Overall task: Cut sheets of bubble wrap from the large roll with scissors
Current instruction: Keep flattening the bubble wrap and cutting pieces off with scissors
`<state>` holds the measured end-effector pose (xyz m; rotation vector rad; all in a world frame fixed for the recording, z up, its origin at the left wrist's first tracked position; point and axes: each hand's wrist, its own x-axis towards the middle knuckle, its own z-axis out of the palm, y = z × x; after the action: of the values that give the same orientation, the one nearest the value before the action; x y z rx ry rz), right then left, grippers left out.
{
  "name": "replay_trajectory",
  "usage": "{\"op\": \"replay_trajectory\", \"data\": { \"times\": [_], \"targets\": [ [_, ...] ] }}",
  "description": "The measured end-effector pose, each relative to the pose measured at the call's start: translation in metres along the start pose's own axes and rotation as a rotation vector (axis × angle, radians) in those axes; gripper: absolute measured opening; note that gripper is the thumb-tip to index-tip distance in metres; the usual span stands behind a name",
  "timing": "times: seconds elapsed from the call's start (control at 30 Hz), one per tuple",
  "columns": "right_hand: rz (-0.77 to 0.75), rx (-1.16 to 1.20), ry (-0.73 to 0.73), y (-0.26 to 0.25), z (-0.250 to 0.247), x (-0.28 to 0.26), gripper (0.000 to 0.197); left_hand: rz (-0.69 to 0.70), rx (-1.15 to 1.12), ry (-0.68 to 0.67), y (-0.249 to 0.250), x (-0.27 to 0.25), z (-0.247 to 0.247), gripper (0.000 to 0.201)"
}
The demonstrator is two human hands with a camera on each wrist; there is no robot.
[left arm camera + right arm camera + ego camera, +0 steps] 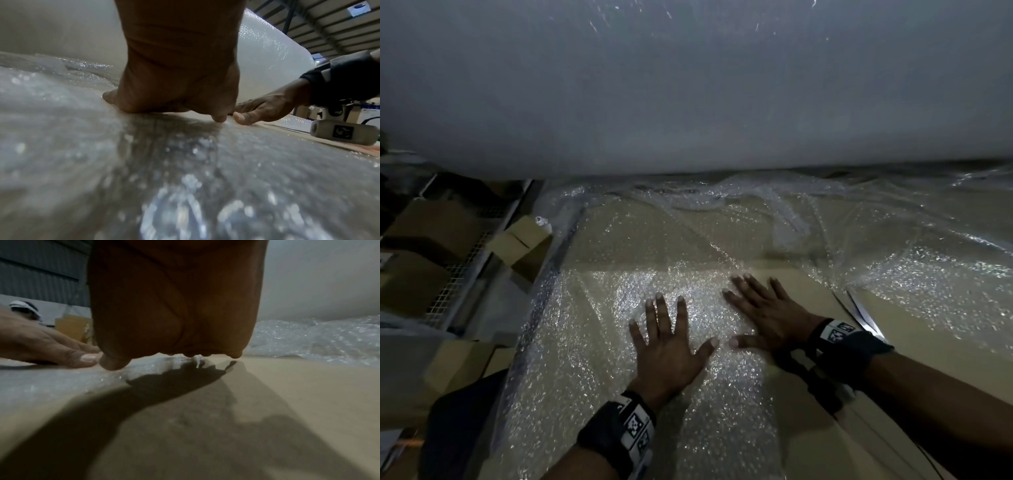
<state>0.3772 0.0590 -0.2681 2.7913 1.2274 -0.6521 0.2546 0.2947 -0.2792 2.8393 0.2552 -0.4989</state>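
Cardboard boxes [520, 240] stand at the left beyond the desk's edge, on and beside a wire-mesh shelf [462, 270]; what they hold cannot be told.

The large roll [688, 85] of bubble wrap lies along the far side of the desk [914, 329], its long axis running left to right across the whole head view. A loose sheet of bubble wrap [599, 308] comes off its underside toward the near side, rumpled into folds just below the roll and flatter at the near left, where it covers the brown cardboard surface of the desk.

The left hand [671, 346] lies palm down on this sheet, its grip spread, fingers straight and pointing far. The right hand [767, 315] lies just beside it, also flat with its grip spread, fingers angled far and left; its thumb and fingertips reach the sheet's right edge while the heel rests on bare cardboard. The two thumbs nearly meet. Both wrists carry black bands with printed markers.

The scissors [863, 311] lie on the desk just right of the right wrist, blades pointing far and left, the handles hidden behind the wrist band.
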Motion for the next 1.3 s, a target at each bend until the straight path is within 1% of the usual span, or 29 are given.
{"op": "replay_trajectory", "data": {
  "times": [0.1,0.17,0.2,0.23,0.3,0.33,0.4,0.43,0.5,0.6,0.63,0.7,0.77,0.8,0.87,0.93,0.97,1.0,1.07,1.1,1.17,1.2,1.3],
  "targets": [
    [0.07,0.103,0.059,0.002,-0.011,-0.013,0.105,-0.017,-0.012,-0.007,0.002,0.0,-0.011,0.105],
    [0.119,0.152,0.146,0.007,-0.021,-0.033,0.113,-0.023,-0.013,0.019,0.003,-0.002,-0.026,0.106],
    [0.127,0.178,0.204,0.011,-0.025,-0.048,0.112,-0.018,-0.028,0.035,0.004,-0.005,-0.034,0.106],
    [0.133,0.227,0.262,0.016,-0.027,-0.066,0.103,-0.008,-0.054,0.054,0.005,-0.011,-0.042,0.107],
    [0.173,0.359,0.367,0.029,-0.021,-0.104,0.073,0.03,-0.138,0.098,0.008,-0.029,-0.052,0.112],
    [0.213,0.412,0.417,0.036,-0.015,-0.124,0.06,0.056,-0.185,0.119,0.011,-0.041,-0.053,0.112],
    [0.324,0.497,0.513,0.05,0.0,-0.164,0.041,0.104,-0.25,0.176,0.02,-0.061,-0.047,0.105],
    [0.385,0.531,0.54,0.057,0.009,-0.182,0.033,0.118,-0.269,0.203,0.026,-0.068,-0.041,0.101],
    [0.509,0.551,0.542,0.068,0.027,-0.215,0.024,0.128,-0.297,0.221,0.041,-0.081,-0.025,0.096],
    [0.66,0.55,0.515,0.076,0.055,-0.25,0.016,0.116,-0.285,0.208,0.06,-0.092,0.0,0.1],
    [0.695,0.537,0.497,0.075,0.06,-0.259,0.016,0.116,-0.254,0.196,0.066,-0.095,0.007,0.104],
    [0.738,0.492,0.451,0.069,0.067,-0.267,0.025,0.123,-0.175,0.158,0.075,-0.103,0.019,0.114],
    [0.776,0.458,0.385,0.056,0.07,-0.27,0.035,0.128,-0.116,0.145,0.08,-0.11,0.028,0.117],
    [0.785,0.434,0.375,0.05,0.071,-0.27,0.04,0.129,-0.095,0.149,0.081,-0.112,0.031,0.118],
    [0.809,0.413,0.413,0.04,0.07,-0.269,0.05,0.128,-0.056,0.147,0.083,-0.116,0.034,0.125],
    [0.854,0.459,0.471,0.035,0.064,-0.269,0.048,0.141,-0.034,0.129,0.086,-0.12,0.033,0.129],
    [0.888,0.458,0.459,0.034,0.06,-0.269,0.047,0.15,-0.05,0.118,0.087,-0.122,0.031,0.129],
    [0.882,0.457,0.444,0.033,0.06,-0.269,0.05,0.159,-0.081,0.115,0.086,-0.127,0.029,0.128],
    [0.827,0.368,0.367,0.035,0.058,-0.265,0.067,0.165,-0.181,0.133,0.086,-0.132,0.026,0.126],
    [0.841,0.337,0.341,0.035,0.056,-0.263,0.074,0.169,-0.226,0.134,0.087,-0.135,0.026,0.126],
    [0.852,0.32,0.292,0.038,0.053,-0.257,0.08,0.162,-0.272,0.124,0.088,-0.141,0.027,0.124],
    [0.84,0.315,0.267,0.04,0.053,-0.255,0.079,0.152,-0.285,0.116,0.087,-0.144,0.027,0.121],
    [0.831,0.276,0.193,0.04,0.044,-0.255,0.054,0.147,-0.31,0.106,0.09,-0.148,0.024,0.095]
  ]
}}
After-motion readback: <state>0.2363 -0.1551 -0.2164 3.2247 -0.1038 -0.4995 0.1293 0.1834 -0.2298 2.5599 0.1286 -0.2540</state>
